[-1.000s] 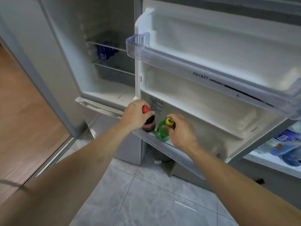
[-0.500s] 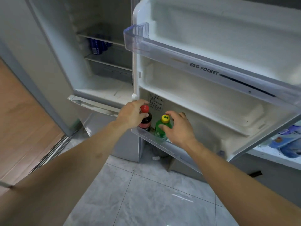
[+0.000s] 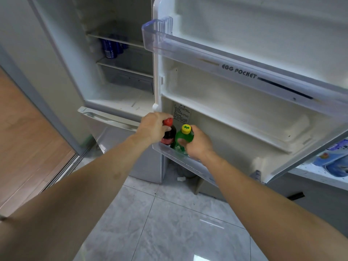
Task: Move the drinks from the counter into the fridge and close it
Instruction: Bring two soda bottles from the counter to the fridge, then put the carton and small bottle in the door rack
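Observation:
The fridge stands open, its door (image 3: 235, 117) swung out toward me. Two bottles stand side by side in the door's bottom shelf (image 3: 190, 164). My left hand (image 3: 153, 129) grips the neck of the dark cola bottle (image 3: 169, 136) with the red cap. My right hand (image 3: 195, 146) holds the green bottle (image 3: 183, 137) with the yellow cap around its shoulder, thumb on the front. Blue cans (image 3: 111, 47) stand on a shelf deep inside the fridge.
A clear bin marked EGG POCKET (image 3: 239, 72) juts out above my hands. A white counter (image 3: 323, 176) with blue packages (image 3: 335, 159) lies behind the door at right. The closed lower fridge compartment (image 3: 116, 138) is below left; grey tiles (image 3: 169, 223) and wood floor (image 3: 24, 132) lie underfoot.
Both bottles have settled lower into the door's bottom shelf. My right hand slid from the yellow cap down to the green bottle's shoulder. My view moved closer.

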Demonstrator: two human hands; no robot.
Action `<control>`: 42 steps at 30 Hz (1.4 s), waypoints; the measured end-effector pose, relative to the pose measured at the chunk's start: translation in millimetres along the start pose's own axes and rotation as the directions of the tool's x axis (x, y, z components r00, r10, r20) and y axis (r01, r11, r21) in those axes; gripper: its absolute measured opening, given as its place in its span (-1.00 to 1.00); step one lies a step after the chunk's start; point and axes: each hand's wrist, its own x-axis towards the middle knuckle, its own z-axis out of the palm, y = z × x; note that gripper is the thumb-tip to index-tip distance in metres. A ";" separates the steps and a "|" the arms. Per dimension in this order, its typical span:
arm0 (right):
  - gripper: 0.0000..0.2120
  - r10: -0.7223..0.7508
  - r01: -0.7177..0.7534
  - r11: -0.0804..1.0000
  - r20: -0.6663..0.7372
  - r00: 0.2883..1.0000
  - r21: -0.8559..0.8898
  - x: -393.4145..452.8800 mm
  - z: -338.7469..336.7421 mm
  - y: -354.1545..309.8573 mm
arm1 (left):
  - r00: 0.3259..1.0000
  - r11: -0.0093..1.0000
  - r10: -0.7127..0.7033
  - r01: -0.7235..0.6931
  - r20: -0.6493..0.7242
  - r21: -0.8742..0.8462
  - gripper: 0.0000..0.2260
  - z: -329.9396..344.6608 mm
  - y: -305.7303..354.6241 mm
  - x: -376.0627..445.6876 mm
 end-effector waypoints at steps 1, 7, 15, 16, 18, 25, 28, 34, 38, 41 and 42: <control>-0.58 0.000 0.000 1.000 0.000 1.000 0.003 -0.1 0.5 0.0 | 1.000 1.000 -0.004 0.004 -0.010 -0.009 -0.62 0.9 -0.6 -1.2; -0.45 0.010 -0.010 1.000 0.010 1.000 0.029 -8.5 5.2 5.6 | 0.999 0.998 0.036 -0.036 -0.006 -0.044 -0.53 9.2 -4.9 -18.9; -0.72 -0.302 0.337 0.939 -0.295 0.906 0.073 -75.4 -9.8 18.5 | 0.813 0.867 -0.181 -0.134 -0.553 -0.480 -0.73 32.4 12.0 -79.7; -0.78 -0.329 0.375 0.923 -0.328 0.886 0.087 -86.3 -12.1 24.5 | 0.806 0.846 -0.193 -0.152 -0.560 -0.510 -0.75 38.4 20.1 -88.2; -0.84 -0.344 0.404 0.910 -0.375 0.861 0.092 -107.1 -17.9 41.0 | 0.818 0.814 -0.194 -0.174 -0.542 -0.554 -0.78 53.9 39.2 -104.1; -0.95 -0.196 0.313 0.944 -0.589 0.784 0.102 -168.4 -64.2 128.4 | 0.865 0.732 0.063 -0.379 -0.497 -0.566 -0.79 115.9 120.9 -140.8; -0.92 -0.069 0.215 0.966 -0.663 0.745 0.141 -188.7 -90.3 169.2 | 0.850 0.704 0.233 -0.483 -0.473 -0.521 -0.74 141.8 157.6 -156.0; -0.83 0.207 0.073 0.936 -0.704 0.679 0.345 -221.1 -128.1 238.5 | 0.901 0.692 0.306 -0.432 -0.307 -0.578 -0.80 185.8 220.4 -174.1; -0.81 0.366 0.021 0.870 -0.674 0.642 0.493 -235.9 -150.3 283.8 | 0.956 0.708 0.276 -0.272 -0.099 -0.652 -0.72 219.3 259.1 -184.3; -0.81 0.432 0.006 0.832 -0.655 0.620 0.555 -245.3 -173.4 323.5 | 0.969 0.719 0.245 -0.175 0.010 -0.673 -0.64 248.6 294.3 -191.1; -0.81 0.444 0.003 0.823 -0.647 0.620 0.568 -248.3 -182.8 337.9 | 0.971 0.723 0.235 -0.142 0.048 -0.676 -0.64 259.0 308.5 -192.9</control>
